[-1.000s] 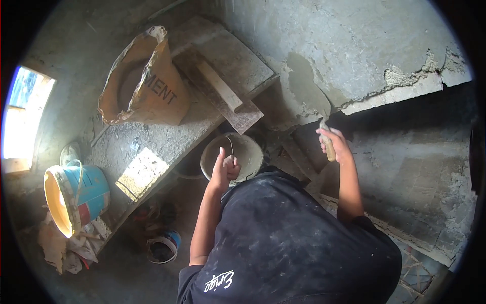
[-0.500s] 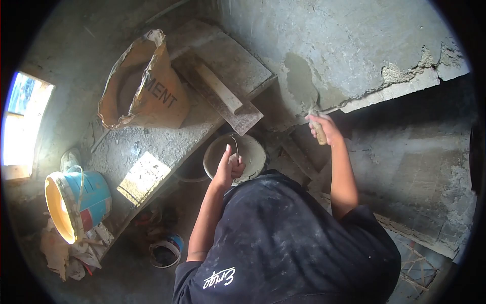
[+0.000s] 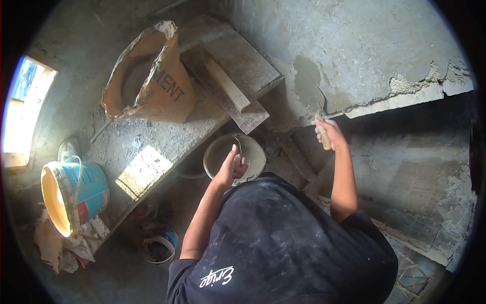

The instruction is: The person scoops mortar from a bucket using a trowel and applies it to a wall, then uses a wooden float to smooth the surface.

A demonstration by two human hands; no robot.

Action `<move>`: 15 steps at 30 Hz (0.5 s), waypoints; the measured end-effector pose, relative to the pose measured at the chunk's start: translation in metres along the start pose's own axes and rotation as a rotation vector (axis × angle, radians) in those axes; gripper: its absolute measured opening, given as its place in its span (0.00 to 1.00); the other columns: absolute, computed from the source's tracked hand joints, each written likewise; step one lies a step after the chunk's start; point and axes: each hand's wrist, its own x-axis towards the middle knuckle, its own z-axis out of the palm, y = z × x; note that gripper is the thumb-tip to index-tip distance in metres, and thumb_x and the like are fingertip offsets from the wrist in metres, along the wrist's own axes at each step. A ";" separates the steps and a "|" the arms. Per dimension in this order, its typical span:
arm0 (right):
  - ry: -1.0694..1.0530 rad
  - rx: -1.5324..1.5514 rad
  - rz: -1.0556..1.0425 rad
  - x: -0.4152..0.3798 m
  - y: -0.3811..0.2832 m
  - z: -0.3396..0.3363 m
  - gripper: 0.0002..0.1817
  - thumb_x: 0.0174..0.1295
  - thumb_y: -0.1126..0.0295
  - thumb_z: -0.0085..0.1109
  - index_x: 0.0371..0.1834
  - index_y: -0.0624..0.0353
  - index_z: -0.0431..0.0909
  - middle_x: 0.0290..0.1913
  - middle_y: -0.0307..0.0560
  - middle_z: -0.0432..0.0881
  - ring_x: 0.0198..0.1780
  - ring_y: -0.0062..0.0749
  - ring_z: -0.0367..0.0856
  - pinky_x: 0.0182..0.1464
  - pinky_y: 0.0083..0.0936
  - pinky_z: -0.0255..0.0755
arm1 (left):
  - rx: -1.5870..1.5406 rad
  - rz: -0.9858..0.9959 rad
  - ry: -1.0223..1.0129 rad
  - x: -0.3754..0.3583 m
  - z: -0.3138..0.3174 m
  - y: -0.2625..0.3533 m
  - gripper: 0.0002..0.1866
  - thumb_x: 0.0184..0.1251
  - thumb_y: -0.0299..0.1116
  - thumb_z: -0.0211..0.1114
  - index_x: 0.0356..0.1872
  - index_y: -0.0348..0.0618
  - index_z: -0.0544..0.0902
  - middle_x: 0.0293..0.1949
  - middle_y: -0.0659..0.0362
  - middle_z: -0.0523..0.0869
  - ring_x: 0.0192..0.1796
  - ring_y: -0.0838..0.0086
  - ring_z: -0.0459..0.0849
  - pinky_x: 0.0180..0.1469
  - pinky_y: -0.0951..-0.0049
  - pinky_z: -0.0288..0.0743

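My right hand [image 3: 330, 135] is wrapped round the wooden handle of a trowel [image 3: 324, 139]. The trowel's blade end meets the wall's lower edge, just under a darker patch of wet mortar [image 3: 307, 81]; most of the blade cannot be made out. In front of my body, my left hand [image 3: 232, 169] is closed with the thumb up on the thin wire handle [image 3: 239, 144] of a bucket. Grey mortar lines the inside of this bucket [image 3: 259, 161], whose near side is hidden by my shirt and hand.
An open cement bag [image 3: 174, 86] and a wooden float [image 3: 228, 86] rest on the concrete ledge [image 3: 167, 131]. To the left, a blue bucket [image 3: 93, 187] lies tipped. A small pail [image 3: 162, 248] stands below. A broken concrete edge [image 3: 400, 101] runs along the wall at right.
The view has shifted slightly. My right hand and trowel sit a little lower against the wall. My left hand keeps its hold on the bucket handle.
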 end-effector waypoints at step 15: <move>-0.070 -0.503 0.027 -0.075 0.011 0.017 0.21 0.52 0.66 0.73 0.46 0.62 0.78 0.33 0.42 0.81 0.28 0.26 0.79 0.28 0.25 0.76 | -0.020 0.032 0.022 -0.014 -0.003 0.005 0.35 0.68 0.73 0.36 0.28 0.47 0.66 0.16 0.72 0.56 0.17 0.85 0.47 0.20 0.77 0.38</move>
